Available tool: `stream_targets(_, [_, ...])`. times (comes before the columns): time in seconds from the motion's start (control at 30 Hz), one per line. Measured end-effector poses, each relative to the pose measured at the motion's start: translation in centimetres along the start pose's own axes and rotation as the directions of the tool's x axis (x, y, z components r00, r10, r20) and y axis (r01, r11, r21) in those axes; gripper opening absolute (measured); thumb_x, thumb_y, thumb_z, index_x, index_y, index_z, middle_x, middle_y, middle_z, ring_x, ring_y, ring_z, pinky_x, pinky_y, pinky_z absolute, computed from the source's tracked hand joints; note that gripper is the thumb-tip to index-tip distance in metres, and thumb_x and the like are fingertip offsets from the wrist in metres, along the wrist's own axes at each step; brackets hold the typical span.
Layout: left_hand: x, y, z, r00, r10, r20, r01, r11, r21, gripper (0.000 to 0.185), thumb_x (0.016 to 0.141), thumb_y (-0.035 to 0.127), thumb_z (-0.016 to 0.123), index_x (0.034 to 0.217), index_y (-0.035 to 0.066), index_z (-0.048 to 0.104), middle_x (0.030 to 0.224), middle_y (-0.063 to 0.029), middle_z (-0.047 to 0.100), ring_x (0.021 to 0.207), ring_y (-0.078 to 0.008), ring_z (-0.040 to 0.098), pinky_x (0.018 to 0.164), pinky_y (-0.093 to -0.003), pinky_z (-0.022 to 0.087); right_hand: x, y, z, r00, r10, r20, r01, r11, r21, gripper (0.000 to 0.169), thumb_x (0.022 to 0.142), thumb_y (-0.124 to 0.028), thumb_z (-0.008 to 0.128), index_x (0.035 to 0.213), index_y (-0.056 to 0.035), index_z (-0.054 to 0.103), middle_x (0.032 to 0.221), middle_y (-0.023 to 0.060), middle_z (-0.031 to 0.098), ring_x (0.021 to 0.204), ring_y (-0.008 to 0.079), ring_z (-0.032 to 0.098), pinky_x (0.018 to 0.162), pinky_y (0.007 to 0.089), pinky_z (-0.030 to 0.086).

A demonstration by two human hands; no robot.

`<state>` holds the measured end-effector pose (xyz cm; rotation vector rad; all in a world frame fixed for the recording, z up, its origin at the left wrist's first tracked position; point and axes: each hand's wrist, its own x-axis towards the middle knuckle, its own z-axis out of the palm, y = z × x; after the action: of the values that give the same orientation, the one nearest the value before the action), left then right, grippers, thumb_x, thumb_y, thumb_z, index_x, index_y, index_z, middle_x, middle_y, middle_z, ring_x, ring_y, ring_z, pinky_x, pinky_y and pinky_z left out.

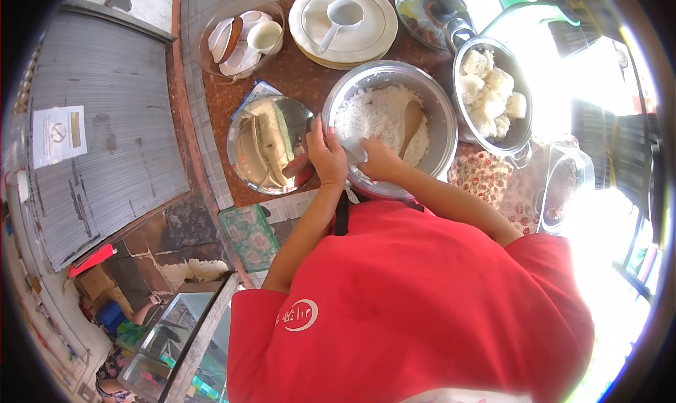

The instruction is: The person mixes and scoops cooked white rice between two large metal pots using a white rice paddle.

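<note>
Before me stands a wide metal pot holding white grated or crumbly food, perhaps grated coconut or cassava. My left hand grips the pot's near-left rim. Inside that rim my right hand is closed on a pale scoop or cup, partly hidden by my fingers. A wooden spoon rests in the white food, its bowl toward the far side. Left of the pot lies a shiny round metal lid with a dark handle, close to my left wrist.
A second pot holds chunks of pale peeled food. Stacked plates bear a white measuring cup. A clear bowl holds cups and dishes. A glass lid lies at the back. At right stands a clear container.
</note>
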<state>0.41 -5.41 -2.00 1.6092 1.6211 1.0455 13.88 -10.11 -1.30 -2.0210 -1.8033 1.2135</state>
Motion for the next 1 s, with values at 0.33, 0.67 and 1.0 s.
stream_targets(0.33, [0.4,0.0,-0.5,0.954,-0.279,0.114,0.301,0.875,-0.380,0.027,0.092,0.021,0.058,0.105,-0.003,0.059,0.092,-0.0116,0.063,0.079,-0.0167,0.058,0.074,-0.0306,0.045,2.7,2.1,-3.9,0.972,0.164,-0.169,-0.176,0.983,-0.055,0.048,0.074,-0.012,0.064,0.119,-0.0006,0.050,0.109,0.0282,0.058,0.103,0.0424,0.059,0.088,0.0481,0.048])
stream_targets(0.67, [0.0,-0.3,0.0,0.963,-0.269,-0.020,0.242,0.894,-0.377,0.028,0.091,0.021,0.062,0.101,-0.005,0.058,0.089,-0.0088,0.062,0.078,-0.0130,0.055,0.073,-0.0271,0.045,-0.1,-1.5,-1.7,0.978,0.194,0.078,-0.197,0.980,0.030,0.034,0.072,-0.002,0.051,0.104,0.0109,0.052,0.095,0.0287,0.061,0.079,0.0371,0.067,0.068,0.0421,0.056])
stream_targets(1.0, [-0.3,-0.2,0.2,0.976,-0.219,-0.010,0.201,0.913,-0.355,0.029,0.094,0.025,0.057,0.103,-0.003,0.053,0.088,-0.0132,0.059,0.078,-0.0217,0.055,0.073,-0.0332,0.045,-1.4,-3.2,-2.5,0.895,0.380,0.233,-0.439,0.843,0.310,0.048,0.077,-0.009,0.063,0.119,0.0089,0.048,0.089,0.0228,0.063,0.054,0.0237,0.067,0.045,0.0326,0.053])
